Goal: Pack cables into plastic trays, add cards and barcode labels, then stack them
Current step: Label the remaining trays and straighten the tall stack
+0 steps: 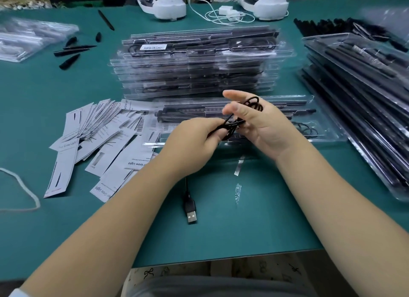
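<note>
1. Head view. Both hands meet above the green worktop [243,219], working one black cable [234,121].
2. Left hand [194,139]: grip is narrow, fingers curled round the cable's gathered strands, pinching them where they cross.
3. Right hand [259,124]: grip holds the coiled end; loops sit over the fingers, thumb and forefinger partly spread. How many loops there are is too blurred to tell.
4. Below the left grip, a loose tail drops out of sight behind the wrist and ends in a USB plug [191,212] lying flat on the worktop, nearer the body.
5. Just behind both grips lies an open plastic tray [327,132], with a long black part in it and a coil already seated at its right end.
6. Beyond that tray: a tall stack of packed trays [194,62]. Off to the right of the right grip, a second leaning stack [358,101].
7. Left of the left grip: a fanned heap of printed cards [97,128].
8. Handling, as judged: the cable is light, thin and limp, with some spring, so a coil likely loosens if released. Best held across the bundle at the crossing of the loops, not by a single strand. The plug end is the only stiff part; it will swing and may snag a tray edge.
</note>
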Tool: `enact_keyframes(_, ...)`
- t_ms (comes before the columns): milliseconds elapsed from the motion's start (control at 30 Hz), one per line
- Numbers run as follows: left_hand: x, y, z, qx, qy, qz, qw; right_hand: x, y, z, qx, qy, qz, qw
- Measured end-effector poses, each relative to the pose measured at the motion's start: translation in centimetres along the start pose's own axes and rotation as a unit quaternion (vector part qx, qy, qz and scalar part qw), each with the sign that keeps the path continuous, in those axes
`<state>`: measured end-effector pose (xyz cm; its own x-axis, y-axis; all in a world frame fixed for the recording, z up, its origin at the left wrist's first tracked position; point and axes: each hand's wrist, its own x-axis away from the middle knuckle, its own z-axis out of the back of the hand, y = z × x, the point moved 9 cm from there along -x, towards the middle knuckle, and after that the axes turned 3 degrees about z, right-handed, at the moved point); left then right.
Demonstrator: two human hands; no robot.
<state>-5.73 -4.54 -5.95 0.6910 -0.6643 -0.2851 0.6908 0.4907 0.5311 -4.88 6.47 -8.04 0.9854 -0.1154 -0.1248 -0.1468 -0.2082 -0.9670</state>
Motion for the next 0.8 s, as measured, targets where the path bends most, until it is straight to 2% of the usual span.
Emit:
enact_keyframes(133, -0.2, 0.4, -0.1, -0.025, -0.006, -0.019, 0.999, -0.2, 0.0, 0.2, -0.019, 0.020, -0.003, 1.000)
enact_keyframes(233, -0.5, -0.2, -0.4, -0.059, 0.004, 0.006, 0.998, -0.3, 0.2, 0.6, -0.078, 0.049, 0.005, 0.996)
enact_keyframes(333, -0.5, -0.6, 0.3, -0.048, 0.036, 0.033, 0.998, -0.1, 0.3, 0.4, -0.138, 0.048, -0.005, 0.989)
enact_keyframes(400, -0.4, -0.6, 0.2, -0.075, 0.018, 0.031, 0.997, -0.1, 0.5, 0.5, -0.153, 0.062, -0.019, 0.986)
enact_keyframes(600, 0.1, -1.0, 0.8, -0.151, -0.015, 0.027, 0.988, -0.2, 0.8, 1.2, -0.101, 0.109, -0.028, 0.988)
enact_keyframes(700, 0.3, -1.0, 1.8, -0.118, 0.015, 0.029, 0.992, -0.3, 0.7, 1.2, -0.082, 0.107, -0.027, 0.991)
enact_keyframes(800, 0.6, -0.9, 1.1, -0.054, -0.029, 0.034, 0.998, -0.4, 0.5, 1.1, -0.040, 0.108, -0.021, 0.993)
